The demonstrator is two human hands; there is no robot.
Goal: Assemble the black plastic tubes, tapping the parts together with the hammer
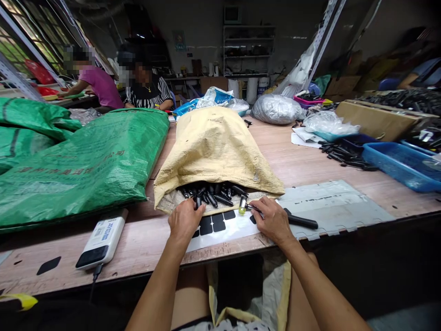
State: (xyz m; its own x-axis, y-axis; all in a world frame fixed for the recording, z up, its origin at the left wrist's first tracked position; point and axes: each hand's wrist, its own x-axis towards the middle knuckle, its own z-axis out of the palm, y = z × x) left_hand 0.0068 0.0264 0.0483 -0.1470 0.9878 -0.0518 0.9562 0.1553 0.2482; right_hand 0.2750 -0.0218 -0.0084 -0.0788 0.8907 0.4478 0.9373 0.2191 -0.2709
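Observation:
In the head view a yellow woven sack (213,147) lies on the table with its mouth towards me, and several black tube-shaped parts (213,195) show inside. My left hand (186,216) is closed at the sack's mouth, thumb and fingers around one black part (198,202). My right hand (272,218) grips a small hammer (296,220) with a black handle; its metal and yellowish head (243,205) points left, just in front of the sack. Beneath the hands lies a white sheet with black square stickers (212,224).
A bulging green sack (86,161) and a white power bank (103,239) with a cable lie to the left. On the right are a grey mat (330,207), a blue tray (399,161) and loose black parts (347,156). Two people (148,87) sit across the table.

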